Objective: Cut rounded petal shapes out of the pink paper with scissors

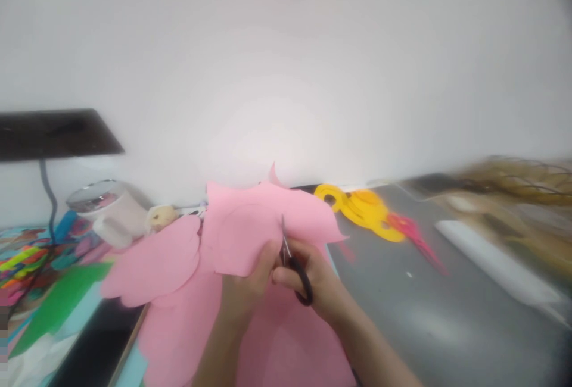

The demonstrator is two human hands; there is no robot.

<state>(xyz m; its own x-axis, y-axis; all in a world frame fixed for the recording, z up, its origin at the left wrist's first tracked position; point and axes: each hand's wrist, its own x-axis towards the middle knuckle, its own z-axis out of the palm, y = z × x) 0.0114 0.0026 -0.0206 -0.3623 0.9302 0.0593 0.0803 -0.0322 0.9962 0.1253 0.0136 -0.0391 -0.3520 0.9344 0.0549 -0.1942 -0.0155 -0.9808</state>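
Observation:
Raised before me is a pink sheet of craft paper (243,226) with a faint curved outline on it and wavy edges. My left hand (250,280) grips its lower edge, thumb on top and the other fingers hidden behind. My right hand (308,274) holds black-handled scissors (305,280), their blades pointing up into the sheet beside my left thumb. Under my hands lie more pink sheets (286,345). Just left are pink pieces with scalloped edges (154,262).
Yellow cut-out shapes (369,214) and a pink-handled tool (417,238) lie on the grey tabletop (429,321) at right. Farther right is a white roll-like object (496,265). A white mug (120,214), colourful craft pieces (27,265) and a green sheet (67,297) are at left.

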